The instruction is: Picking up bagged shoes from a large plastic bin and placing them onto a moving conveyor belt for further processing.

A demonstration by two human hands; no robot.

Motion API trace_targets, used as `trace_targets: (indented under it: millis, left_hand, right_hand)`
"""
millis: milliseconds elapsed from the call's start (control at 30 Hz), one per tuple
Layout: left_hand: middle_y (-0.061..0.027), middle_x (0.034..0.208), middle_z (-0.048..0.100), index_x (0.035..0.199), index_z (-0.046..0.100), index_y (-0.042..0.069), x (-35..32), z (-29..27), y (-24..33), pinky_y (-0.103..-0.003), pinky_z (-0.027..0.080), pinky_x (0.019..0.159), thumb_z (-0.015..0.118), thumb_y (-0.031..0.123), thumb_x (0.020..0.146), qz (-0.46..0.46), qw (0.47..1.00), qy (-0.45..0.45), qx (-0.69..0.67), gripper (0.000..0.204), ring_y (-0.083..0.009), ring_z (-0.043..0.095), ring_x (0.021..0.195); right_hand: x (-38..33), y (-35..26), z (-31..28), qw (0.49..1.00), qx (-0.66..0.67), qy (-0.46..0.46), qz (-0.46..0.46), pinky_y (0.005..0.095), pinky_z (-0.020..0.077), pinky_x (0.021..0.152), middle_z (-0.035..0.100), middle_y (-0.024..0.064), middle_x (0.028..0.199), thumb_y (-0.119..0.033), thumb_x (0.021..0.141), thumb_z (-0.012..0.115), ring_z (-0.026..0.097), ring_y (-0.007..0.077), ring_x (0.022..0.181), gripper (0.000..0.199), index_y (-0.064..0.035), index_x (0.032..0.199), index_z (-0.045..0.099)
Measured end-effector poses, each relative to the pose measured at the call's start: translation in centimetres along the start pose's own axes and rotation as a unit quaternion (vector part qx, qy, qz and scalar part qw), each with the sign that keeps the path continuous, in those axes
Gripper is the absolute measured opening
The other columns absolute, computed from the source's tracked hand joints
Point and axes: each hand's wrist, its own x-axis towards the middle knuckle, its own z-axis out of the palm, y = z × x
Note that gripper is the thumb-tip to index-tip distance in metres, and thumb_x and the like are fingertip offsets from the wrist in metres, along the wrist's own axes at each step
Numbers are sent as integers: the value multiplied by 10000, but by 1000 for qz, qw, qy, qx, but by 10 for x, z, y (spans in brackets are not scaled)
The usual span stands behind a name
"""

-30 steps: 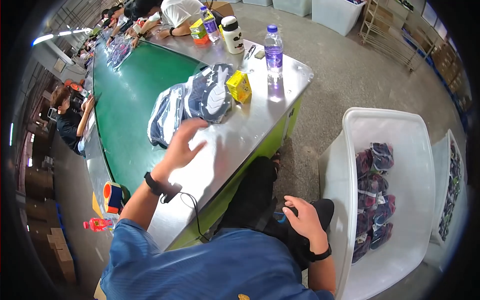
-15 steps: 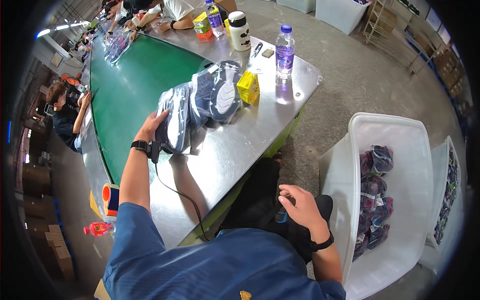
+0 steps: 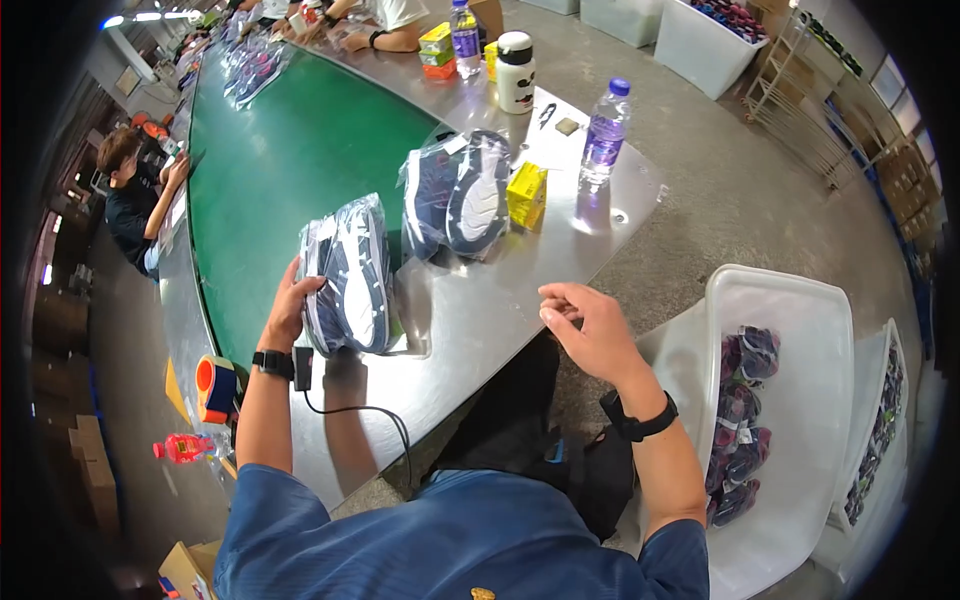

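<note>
My left hand (image 3: 287, 305) grips the left edge of a pair of navy and white sneakers (image 3: 362, 285) in a clear plastic bag, thumb on top and fingers partly hidden behind. The bag stands tilted over the metal edge of the table. Apart from it, to the right, lies a second bagged pair of navy sneakers (image 3: 478, 205), white soles facing up. My right hand (image 3: 592, 325) hovers in the air past the table's near edge, fingers loosely bent, thumb apart, nothing visible in it.
A yellow box (image 3: 526, 196), a water bottle (image 3: 606, 135) and a white flask (image 3: 515, 75) stand on the metal table around the green belt (image 3: 300, 140). At right is a white bin (image 3: 790, 400) holding bagged shoes. A tape dispenser (image 3: 217, 390) sits at left. Co-workers are at the far side.
The left hand has drawn its bagged pair slightly away from the other, opening a gap between them. My right hand has risen from near my lap toward the table edge.
</note>
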Motion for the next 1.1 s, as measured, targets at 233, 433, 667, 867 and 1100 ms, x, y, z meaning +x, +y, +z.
trace_targets:
  millis: [233,433,667,867,1100]
  left_hand:
    - [-139,1472,484,1687,158,2,-104,79,-1,-402,411,1165,866,196,768,367,899,140,195,1176,-240,510,1362]
    - [-156,1481,478,1570,302,-5,-154,84,-66,-462,421,1161,955,236,709,349,887,103,284,1107,-296,532,1337]
    - [-199,1571,438,1591,385,22,-183,121,-33,-479,398,1199,863,348,793,273,927,-48,254,985,-369,421,1482]
    - [-200,1689,311,1701,192,72,-230,138,-28,-463,319,1267,611,320,1047,-15,980,-125,-157,815,-324,382,1530]
    - [-216,1667,331,1710,168,82,-242,216,-11,-463,335,1253,761,322,926,33,979,-200,37,1011,-344,417,1491]
  right_hand:
    - [15,-1,42,986,117,-78,88,292,588,828,731,94,1078,-194,1060,618,721,162,970,385,36,1367,625]
    - [-20,-29,90,838,442,-151,281,421,627,791,693,135,1303,-630,1049,521,712,233,1115,737,-89,1548,480]
    - [-65,-4,97,803,544,-12,244,354,581,946,680,96,1252,-291,1068,635,700,175,1083,517,-5,1468,475]
    - [-119,-4,131,950,297,31,94,413,478,1100,554,230,1402,-263,955,757,609,335,1247,727,16,1514,384]
    - [-190,-42,34,970,235,42,52,427,519,1007,618,270,1300,-375,981,751,672,395,1152,792,-45,1554,314]
